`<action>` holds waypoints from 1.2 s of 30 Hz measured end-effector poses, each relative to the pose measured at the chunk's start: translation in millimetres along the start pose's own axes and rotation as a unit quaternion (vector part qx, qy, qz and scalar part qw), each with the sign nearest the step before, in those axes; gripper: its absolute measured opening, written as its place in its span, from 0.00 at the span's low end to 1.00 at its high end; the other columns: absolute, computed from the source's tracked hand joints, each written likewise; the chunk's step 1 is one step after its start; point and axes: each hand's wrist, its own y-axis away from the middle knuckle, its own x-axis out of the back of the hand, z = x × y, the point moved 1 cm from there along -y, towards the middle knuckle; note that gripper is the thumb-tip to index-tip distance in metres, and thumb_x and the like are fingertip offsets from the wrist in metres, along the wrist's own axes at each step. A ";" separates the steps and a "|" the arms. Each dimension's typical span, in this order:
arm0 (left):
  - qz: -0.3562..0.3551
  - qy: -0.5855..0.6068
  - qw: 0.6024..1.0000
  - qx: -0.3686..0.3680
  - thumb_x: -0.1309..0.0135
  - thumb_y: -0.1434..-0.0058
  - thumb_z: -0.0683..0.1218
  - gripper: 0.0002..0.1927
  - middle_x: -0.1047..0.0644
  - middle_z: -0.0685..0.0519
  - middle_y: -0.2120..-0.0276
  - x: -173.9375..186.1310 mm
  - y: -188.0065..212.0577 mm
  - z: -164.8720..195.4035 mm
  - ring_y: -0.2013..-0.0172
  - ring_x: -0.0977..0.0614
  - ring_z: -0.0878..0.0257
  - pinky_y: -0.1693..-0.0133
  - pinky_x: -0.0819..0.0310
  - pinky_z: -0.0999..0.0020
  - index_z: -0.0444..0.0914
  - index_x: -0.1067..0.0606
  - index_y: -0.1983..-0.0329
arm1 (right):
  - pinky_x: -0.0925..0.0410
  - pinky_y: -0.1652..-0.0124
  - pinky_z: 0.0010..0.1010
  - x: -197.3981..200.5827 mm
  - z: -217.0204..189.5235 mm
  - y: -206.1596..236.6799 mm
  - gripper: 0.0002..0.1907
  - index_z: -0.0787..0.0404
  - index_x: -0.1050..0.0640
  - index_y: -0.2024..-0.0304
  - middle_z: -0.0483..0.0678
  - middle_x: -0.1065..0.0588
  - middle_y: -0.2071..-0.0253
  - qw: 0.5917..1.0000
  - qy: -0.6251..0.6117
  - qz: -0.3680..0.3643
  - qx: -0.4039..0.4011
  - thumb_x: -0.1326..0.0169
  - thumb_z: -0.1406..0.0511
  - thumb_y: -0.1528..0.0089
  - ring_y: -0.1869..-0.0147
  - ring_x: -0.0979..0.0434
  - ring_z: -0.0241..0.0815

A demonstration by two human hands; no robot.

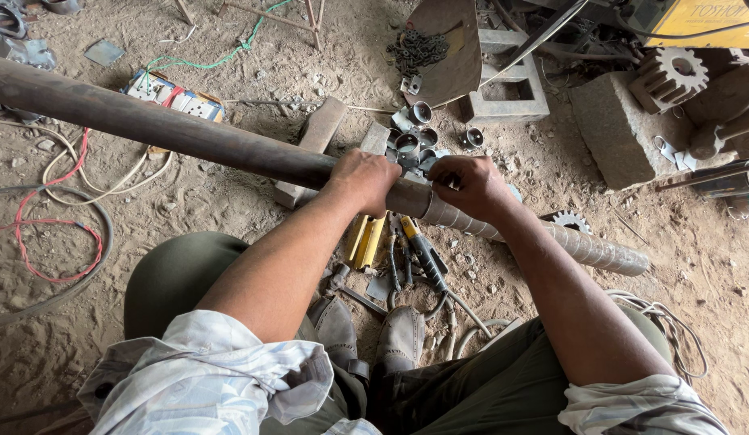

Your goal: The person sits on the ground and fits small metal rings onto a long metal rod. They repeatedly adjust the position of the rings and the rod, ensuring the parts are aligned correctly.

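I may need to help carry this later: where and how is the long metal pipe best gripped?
Grip the long metal pipe on its bare dark stretch beyond the left hand, coming from above and wrapping the fingers around. It is round, lies nearly level and is free overhead there; near the right hand tools crowd beneath it.

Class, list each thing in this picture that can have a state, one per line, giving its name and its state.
Long metal pipe: lying tilted across the sandy ground, gripped by both hands.
Left hand: closed over the pipe.
Right hand: on the pipe, fingers curled.
Short pipe rings: loose, clustered on the ground.
Gear wheel: resting on a block.
Red cable: looped on the ground.
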 end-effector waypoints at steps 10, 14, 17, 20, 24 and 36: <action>-0.014 0.021 1.000 0.008 0.32 0.46 0.48 0.25 0.21 0.52 0.57 0.0 0.0 -0.1 0.56 0.19 0.60 0.44 0.28 0.58 0.45 0.26 0.46 | 0.20 0.58 0.32 4.1 -12.5 -2.2 0.10 0.60 0.24 0.56 0.49 0.18 0.63 0.998 0.021 -0.010 0.052 0.39 0.69 0.40 0.59 0.14 0.41; -0.012 0.014 1.000 0.006 0.32 0.46 0.49 0.25 0.22 0.51 0.57 1.1 0.7 -0.1 0.56 0.20 0.59 0.44 0.28 0.58 0.45 0.26 0.46 | 0.21 0.60 0.32 7.6 -19.8 0.9 0.11 0.61 0.24 0.57 0.48 0.19 0.66 0.998 0.005 -0.011 0.058 0.40 0.72 0.41 0.61 0.14 0.41; -0.014 0.012 1.000 0.007 0.32 0.46 0.50 0.25 0.22 0.51 0.56 2.6 0.7 0.9 0.55 0.20 0.59 0.45 0.27 0.59 0.45 0.26 0.46 | 0.21 0.60 0.32 7.6 -22.1 2.0 0.12 0.62 0.24 0.56 0.48 0.19 0.65 0.997 -0.015 -0.011 0.069 0.40 0.73 0.42 0.61 0.14 0.40; -0.013 0.003 1.000 0.004 0.32 0.45 0.50 0.25 0.22 0.51 0.56 4.0 1.4 1.2 0.55 0.20 0.59 0.46 0.26 0.59 0.44 0.26 0.46 | 0.21 0.61 0.32 5.0 -19.3 1.0 0.14 0.61 0.25 0.55 0.48 0.19 0.66 0.999 -0.010 -0.016 0.036 0.40 0.73 0.43 0.63 0.14 0.40; -0.006 -0.010 1.000 -0.002 0.33 0.45 0.49 0.24 0.22 0.50 0.57 4.4 2.0 1.8 0.57 0.19 0.59 0.47 0.25 0.59 0.43 0.26 0.46 | 0.20 0.59 0.32 1.6 -13.6 -1.9 0.14 0.61 0.28 0.52 0.48 0.19 0.64 0.999 0.014 -0.002 0.035 0.42 0.73 0.39 0.60 0.14 0.42; -0.007 -0.005 1.000 -0.003 0.34 0.44 0.48 0.21 0.22 0.51 0.59 -1.5 -2.9 -0.3 0.59 0.20 0.60 0.48 0.25 0.59 0.43 0.26 0.49 | 0.20 0.62 0.32 3.1 -15.7 -1.1 0.15 0.60 0.28 0.50 0.49 0.19 0.66 0.999 0.020 -0.022 0.037 0.43 0.73 0.39 0.62 0.14 0.42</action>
